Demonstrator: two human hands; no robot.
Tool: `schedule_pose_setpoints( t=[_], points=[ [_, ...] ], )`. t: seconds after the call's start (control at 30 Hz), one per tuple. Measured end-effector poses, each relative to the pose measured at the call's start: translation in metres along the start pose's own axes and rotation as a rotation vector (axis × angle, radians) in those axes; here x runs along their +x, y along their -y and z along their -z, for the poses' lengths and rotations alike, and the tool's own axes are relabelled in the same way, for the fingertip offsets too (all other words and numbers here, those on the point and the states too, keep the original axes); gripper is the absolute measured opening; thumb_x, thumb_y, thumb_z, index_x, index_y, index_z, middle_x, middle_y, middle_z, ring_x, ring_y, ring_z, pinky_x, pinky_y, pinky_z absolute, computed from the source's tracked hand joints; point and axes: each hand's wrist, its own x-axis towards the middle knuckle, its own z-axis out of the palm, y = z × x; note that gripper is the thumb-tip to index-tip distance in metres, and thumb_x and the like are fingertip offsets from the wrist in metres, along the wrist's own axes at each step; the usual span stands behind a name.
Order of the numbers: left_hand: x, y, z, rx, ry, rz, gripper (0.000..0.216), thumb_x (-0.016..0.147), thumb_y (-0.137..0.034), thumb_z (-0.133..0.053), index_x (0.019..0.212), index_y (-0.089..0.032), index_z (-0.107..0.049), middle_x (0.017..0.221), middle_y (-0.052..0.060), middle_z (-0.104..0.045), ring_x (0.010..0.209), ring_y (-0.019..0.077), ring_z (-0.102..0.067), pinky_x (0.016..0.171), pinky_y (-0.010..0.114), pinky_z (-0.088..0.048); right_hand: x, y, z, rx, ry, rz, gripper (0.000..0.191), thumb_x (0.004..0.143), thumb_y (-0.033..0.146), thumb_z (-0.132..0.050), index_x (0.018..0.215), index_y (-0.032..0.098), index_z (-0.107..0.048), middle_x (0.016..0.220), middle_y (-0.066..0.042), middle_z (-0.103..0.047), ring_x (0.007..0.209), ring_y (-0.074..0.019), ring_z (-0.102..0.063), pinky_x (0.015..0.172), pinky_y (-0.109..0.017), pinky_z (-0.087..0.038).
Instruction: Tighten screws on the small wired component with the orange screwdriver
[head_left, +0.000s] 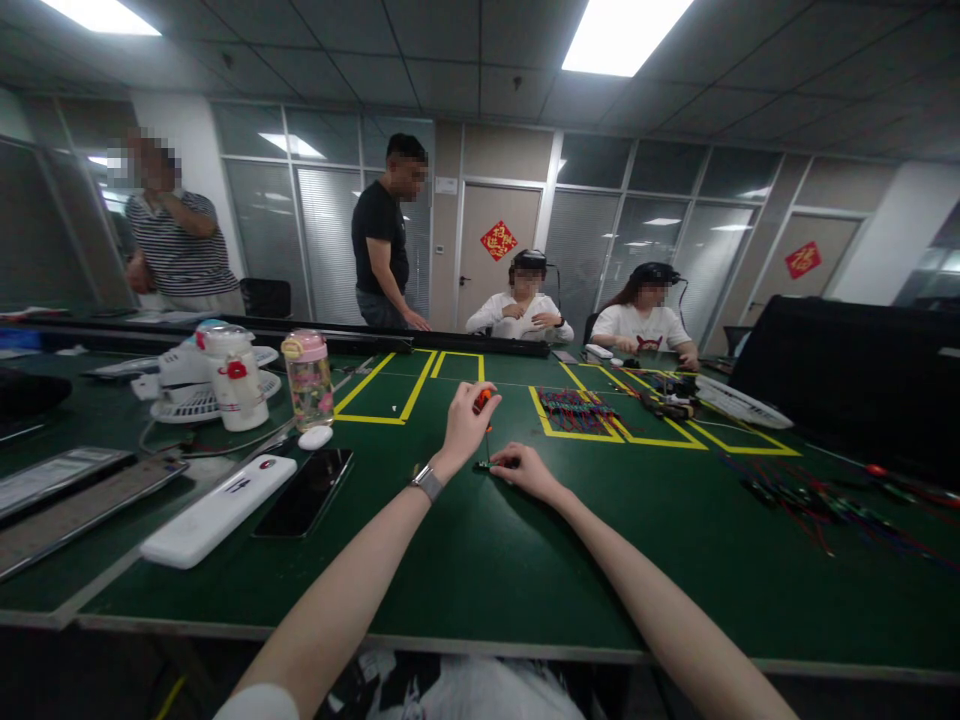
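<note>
In my left hand (465,425) is a screwdriver (484,400) with an orange and black handle, held upright, its thin shaft pointing down. The shaft's tip meets a small green circuit board (482,465) on the table. My right hand (529,470) has its fingers closed on the board's right side and steadies it against the green surface. Fine details of the board are too small to make out. A watch with a metal band is on my left wrist.
Bundled boards with red and blue wires (577,412) lie in a yellow-taped box; more wired boards (832,505) lie right. Left are a phone (306,492), a white power bank (217,510), a pink-lidded bottle (307,380) and a white cup (236,380). Several people are across the table.
</note>
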Motion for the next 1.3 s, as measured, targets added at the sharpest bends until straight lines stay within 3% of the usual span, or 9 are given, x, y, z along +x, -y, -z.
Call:
schedule_pose_setpoints(
  t=[0.23, 0.4, 0.6, 0.9, 1.1, 1.3],
  points=[
    [0.001, 0.005, -0.002, -0.162, 0.110, 0.075, 0.033, 0.093, -0.022, -0.041, 0.124, -0.021, -0.053, 0.106, 0.007, -0.061, 0.086, 0.0141, -0.064, 0.073, 0.025, -0.051, -0.001, 0.003, 0.002, 0.003, 0.005, -0.015, 0.018, 0.074, 0.024, -0.068, 0.089, 0.017, -0.075, 0.079, -0.005, -0.065, 0.070, -0.0154, -0.059, 0.067, -0.026, -0.046],
    [-0.001, 0.009, -0.006, -0.175, 0.103, 0.069, 0.033, 0.092, -0.026, -0.044, 0.124, -0.022, -0.053, 0.105, 0.006, -0.062, 0.080, 0.0132, -0.066, 0.065, 0.022, -0.052, 0.000, 0.002, 0.000, -0.016, 0.000, -0.016, 0.018, 0.073, 0.023, -0.069, 0.089, 0.017, -0.075, 0.078, -0.005, -0.065, 0.070, -0.0156, -0.059, 0.068, -0.027, -0.046],
    [-0.001, 0.006, -0.002, -0.143, 0.048, 0.038, 0.034, 0.093, -0.025, -0.041, 0.124, -0.022, -0.055, 0.107, 0.007, -0.062, 0.087, 0.0146, -0.064, 0.075, 0.026, -0.052, 0.000, 0.002, 0.000, 0.004, -0.001, -0.019, 0.018, 0.073, 0.023, -0.069, 0.089, 0.016, -0.075, 0.078, -0.005, -0.065, 0.070, -0.0158, -0.059, 0.068, -0.026, -0.046],
    [0.000, 0.011, -0.006, -0.172, 0.022, 0.027, 0.032, 0.092, -0.026, -0.045, 0.121, -0.022, -0.057, 0.097, 0.006, -0.062, 0.079, 0.0133, -0.063, 0.071, 0.025, -0.051, 0.000, 0.003, 0.001, -0.010, 0.004, -0.002, 0.018, 0.074, 0.023, -0.068, 0.089, 0.016, -0.075, 0.076, -0.004, -0.065, 0.069, -0.0152, -0.058, 0.066, -0.025, -0.045],
    [-0.001, 0.005, -0.002, -0.144, -0.045, 0.037, 0.020, 0.082, -0.029, -0.061, 0.099, -0.021, -0.067, 0.091, 0.004, -0.059, 0.078, 0.0130, -0.059, 0.068, 0.023, -0.049, 0.000, 0.000, -0.001, -0.004, -0.007, -0.012, 0.018, 0.072, 0.022, -0.069, 0.088, 0.015, -0.075, 0.077, -0.005, -0.065, 0.070, -0.0152, -0.059, 0.066, -0.025, -0.045],
    [0.003, 0.001, -0.003, -0.296, 0.068, 0.129, 0.030, 0.091, -0.025, -0.044, 0.114, -0.021, -0.063, 0.100, 0.005, -0.063, 0.086, 0.0136, -0.061, 0.075, 0.024, -0.049, -0.001, 0.000, 0.000, 0.001, -0.004, -0.008, 0.019, 0.073, 0.023, -0.069, 0.089, 0.015, -0.075, 0.078, -0.005, -0.065, 0.070, -0.0154, -0.059, 0.067, -0.025, -0.045]
  ],
)
